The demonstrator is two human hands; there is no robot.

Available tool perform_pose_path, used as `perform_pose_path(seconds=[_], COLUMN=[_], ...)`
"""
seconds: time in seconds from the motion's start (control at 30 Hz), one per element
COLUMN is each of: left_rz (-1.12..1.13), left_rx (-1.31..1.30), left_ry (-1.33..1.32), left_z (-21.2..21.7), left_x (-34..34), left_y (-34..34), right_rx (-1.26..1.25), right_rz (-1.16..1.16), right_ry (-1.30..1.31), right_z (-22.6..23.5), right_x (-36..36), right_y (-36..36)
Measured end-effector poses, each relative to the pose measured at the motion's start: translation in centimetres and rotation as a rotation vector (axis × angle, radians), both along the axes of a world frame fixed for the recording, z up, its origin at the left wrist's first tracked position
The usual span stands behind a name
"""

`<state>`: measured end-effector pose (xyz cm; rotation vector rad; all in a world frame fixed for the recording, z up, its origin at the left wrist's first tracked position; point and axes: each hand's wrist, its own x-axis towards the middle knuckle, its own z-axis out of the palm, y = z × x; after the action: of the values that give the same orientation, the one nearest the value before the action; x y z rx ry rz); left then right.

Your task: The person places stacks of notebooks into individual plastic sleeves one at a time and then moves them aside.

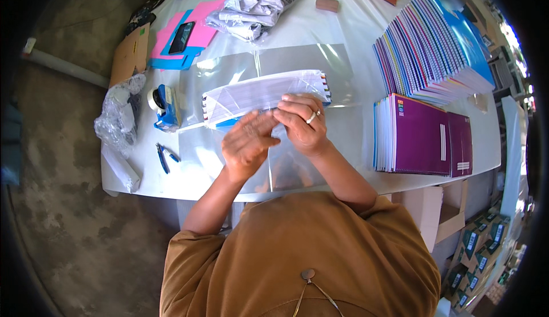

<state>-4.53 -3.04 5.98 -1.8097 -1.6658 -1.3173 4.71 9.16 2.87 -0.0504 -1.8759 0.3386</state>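
Notebook bundle: central on worktop, between left and right edges | left hand, right hand: fingers bent at bundle's near side, grasp unclear | judgement: keep clear film taut, fold evenly

Work surface: one table with a whitish cover. Placed directly on it: clear plastic sheets at centre; left side — blue tape dispenser, pliers-like tool, crumpled clear wrap, pink and blue sheets; right side — stacked spiral-bound notebooks, purple-covered books; far side — brown block, bagged pale material.
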Motion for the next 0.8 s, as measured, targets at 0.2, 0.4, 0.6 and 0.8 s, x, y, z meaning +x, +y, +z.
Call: perform_pose_path(seconds=[0.2, 0.4, 0.6, 0.8], left_rz=[0.764, 0.905, 0.781, 0.354], left_rx=[0.16, -0.64, -0.805, -0.293], left_ry=[0.032, -1.24, -1.556, -1.667], left_z=[-0.9, -7.4, -9.6, -12.0], left_x=[-8.6, -26.5, -31.4, -27.5], left_y=[-6.7, -13.0, -13.4, -16.2], right_rx=[0.047, 0.037, 0.052, 0.041], right_rz=[0.009, -0.009, -0.027, -0.044], right_ry=[0.09, 0.048, -0.005, -0.022], right_z=[-1.0, -0.8, -0.6, -0.7], right_x=[-0.1, 0.2, 0.1, 0.3], right_y=[0.5, 0.2, -0.1, -0.1])
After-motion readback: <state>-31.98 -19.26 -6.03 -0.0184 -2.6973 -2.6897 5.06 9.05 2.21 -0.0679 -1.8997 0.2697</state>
